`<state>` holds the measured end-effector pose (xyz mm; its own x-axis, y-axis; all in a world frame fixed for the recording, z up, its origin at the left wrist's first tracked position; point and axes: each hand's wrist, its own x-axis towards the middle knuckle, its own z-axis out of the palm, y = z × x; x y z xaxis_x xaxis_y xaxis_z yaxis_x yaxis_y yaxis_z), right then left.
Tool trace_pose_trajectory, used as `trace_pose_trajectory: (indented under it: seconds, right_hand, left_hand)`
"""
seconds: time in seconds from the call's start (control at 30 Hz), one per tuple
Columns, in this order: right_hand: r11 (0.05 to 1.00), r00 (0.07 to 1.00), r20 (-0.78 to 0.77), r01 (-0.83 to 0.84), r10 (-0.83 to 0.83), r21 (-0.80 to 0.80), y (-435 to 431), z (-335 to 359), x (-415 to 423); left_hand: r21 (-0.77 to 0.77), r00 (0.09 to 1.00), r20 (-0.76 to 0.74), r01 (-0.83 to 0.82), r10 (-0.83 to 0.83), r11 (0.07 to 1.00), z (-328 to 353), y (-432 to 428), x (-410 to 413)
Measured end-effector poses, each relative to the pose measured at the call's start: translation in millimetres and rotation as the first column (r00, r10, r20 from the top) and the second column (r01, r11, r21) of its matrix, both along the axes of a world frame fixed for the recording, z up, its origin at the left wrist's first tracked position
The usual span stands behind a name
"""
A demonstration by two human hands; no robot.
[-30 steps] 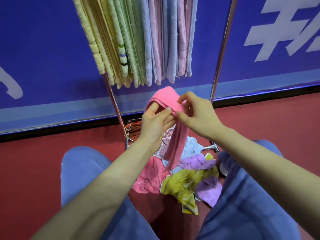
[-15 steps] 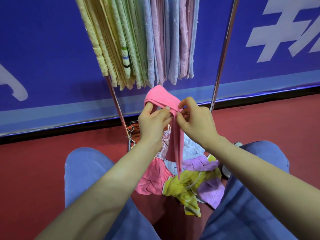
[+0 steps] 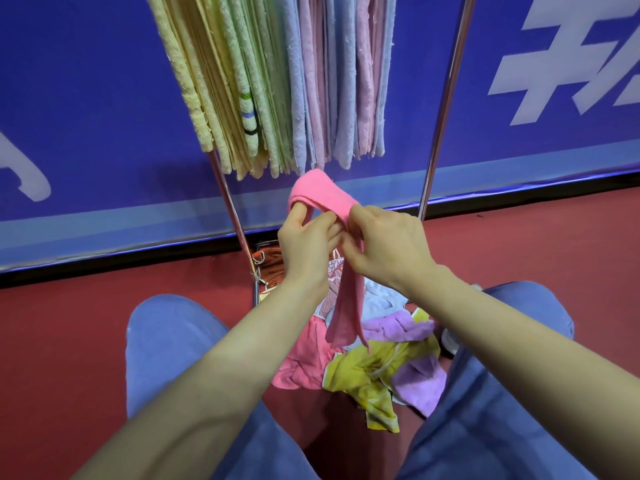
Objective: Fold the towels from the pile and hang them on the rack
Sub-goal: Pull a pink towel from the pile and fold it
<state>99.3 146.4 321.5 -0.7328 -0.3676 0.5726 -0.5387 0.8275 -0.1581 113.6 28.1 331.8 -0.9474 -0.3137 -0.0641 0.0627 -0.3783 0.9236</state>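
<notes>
Two grips hold one pink towel. My left grip has its fingers curled, thumb tucked up into the loop of cloth that arches above it. My right grip pinches the band just beside the left, knuckles almost touching. From between them the rest of the towel hangs down as a narrow strip, ending just above the pile on the floor below my grips. The hung towels are right above the loop, their lower edges near its top. The rack rises beyond my grips, a pole on each side.

The towel looks rolled rather than flat, so I judge the fold is not yet clean. To do it well, I should find two corners and draw my grips apart until the edge between them is taut. Then I let the cloth drop flat and bring edge to edge so the halves match. A light pinch at the corners will do, since soft cloth bunches if clutched. I would lift the strip clear of the pile so it snags nothing.
</notes>
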Motion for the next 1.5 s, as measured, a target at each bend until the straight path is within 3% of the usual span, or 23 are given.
trace_pose_trajectory:
  seconds: [0.13,0.33,0.67,0.93,1.27,1.5]
  right_hand:
    - [0.996,0.992,0.096,0.087,-0.084,-0.030,-1.9,-3.1,0.6]
    - [0.978,0.972,0.223,0.118,-0.078,-0.171,-11.7,4.0,2.4]
    - [0.940,0.959,0.278,0.138,-0.049,-0.311,-14.7,9.7,4.1]
    - [0.920,0.958,0.287,0.136,-0.028,-0.367,-18.2,9.0,0.8]
    - [0.904,0.935,0.285,-0.074,0.209,-0.421,-8.3,4.7,-2.8]
    - [0.936,0.962,0.236,-0.052,0.141,-0.348,-6.4,7.0,-0.4]
  left_hand:
    - [-0.149,0.999,-0.043,-0.016,0.009,0.989,-7.1,-2.9,2.5]
    - [-0.353,0.990,-0.141,-0.073,0.025,0.933,-10.6,-5.4,3.5]
    - [-0.294,0.978,-0.168,-0.169,0.123,0.941,-8.3,-4.4,-4.6]
    - [-0.415,0.970,-0.204,-0.206,0.130,0.886,-10.7,-4.2,-2.9]
    - [-0.376,0.982,-0.180,-0.129,0.064,0.918,-11.7,-16.2,-8.5]
    - [-0.331,0.987,-0.157,-0.074,0.023,0.941,-10.3,-16.3,-7.6]
